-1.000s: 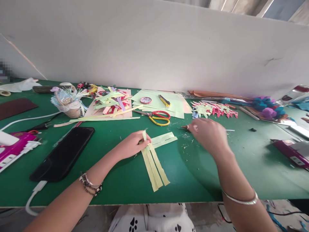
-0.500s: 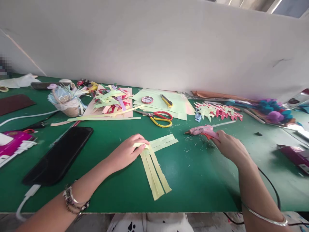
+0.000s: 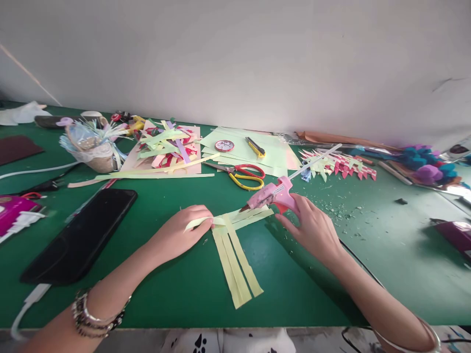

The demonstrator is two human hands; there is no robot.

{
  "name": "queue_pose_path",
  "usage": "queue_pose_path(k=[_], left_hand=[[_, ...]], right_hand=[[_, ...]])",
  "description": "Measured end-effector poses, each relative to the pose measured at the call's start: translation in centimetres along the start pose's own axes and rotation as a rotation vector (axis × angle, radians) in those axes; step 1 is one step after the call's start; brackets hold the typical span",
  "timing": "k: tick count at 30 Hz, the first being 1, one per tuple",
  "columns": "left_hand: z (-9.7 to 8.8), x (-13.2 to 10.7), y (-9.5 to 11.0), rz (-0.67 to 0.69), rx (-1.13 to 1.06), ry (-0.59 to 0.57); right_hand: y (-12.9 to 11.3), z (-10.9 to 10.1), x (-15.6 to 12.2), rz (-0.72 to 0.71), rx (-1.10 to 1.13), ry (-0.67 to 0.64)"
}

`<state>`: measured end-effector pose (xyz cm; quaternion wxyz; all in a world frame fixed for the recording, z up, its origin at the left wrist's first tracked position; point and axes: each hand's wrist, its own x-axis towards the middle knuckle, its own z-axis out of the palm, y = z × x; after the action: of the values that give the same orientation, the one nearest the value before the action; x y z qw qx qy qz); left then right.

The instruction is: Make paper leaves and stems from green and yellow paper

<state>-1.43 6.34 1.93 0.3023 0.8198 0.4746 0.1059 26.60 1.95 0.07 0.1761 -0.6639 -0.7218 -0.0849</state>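
Pale green paper strips lie crossed on the green table, some running toward the front edge and others off to the right. My left hand pinches a strip's folded-back end at the left of the crossing. In my right hand is a pink hot glue gun, gripped by its handle, with a glue stick poking out behind. Its nozzle points down-left, at or just above the right-hand strips; whether it touches them I cannot tell.
Red-and-yellow scissors and a yellow cutter lie beyond the strips, the cutter on green paper sheets. A black phone and a small basket are at left, with loose paper strips beside the basket.
My right hand has lifted the glue gun off the table and brought it left, over the right-hand strips. My left hand has shifted slightly left, with the folded strip end raised.
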Motion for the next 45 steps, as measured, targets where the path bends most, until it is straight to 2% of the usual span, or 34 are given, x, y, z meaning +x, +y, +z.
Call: queue_pose_path(k=[5, 13, 31, 40, 45], left_hand=[[-0.7, -0.3, 0.1, -0.077, -0.016, -0.021], [-1.4, -0.5, 0.1, -0.087, -0.020, -0.043], [-1.2, -0.2, -0.3, -0.125, -0.035, -0.041], [-1.0, -0.1, -1.0, -0.136, -0.039, -0.053], [-1.3, -0.3, -0.5, -0.129, -0.040, -0.051]], right_hand=[[-0.8, 0.7, -0.2, -0.101, -0.036, 0.025], [-1.4, 1.2, -0.3, -0.144, -0.053, -0.011], [-1.9, 0.6, -0.2, -0.130, -0.159, -0.024], [-1.4, 0.1, -0.1, -0.117, -0.176, -0.019], [-1.0, -0.4, -0.1, -0.107, -0.183, -0.032]])
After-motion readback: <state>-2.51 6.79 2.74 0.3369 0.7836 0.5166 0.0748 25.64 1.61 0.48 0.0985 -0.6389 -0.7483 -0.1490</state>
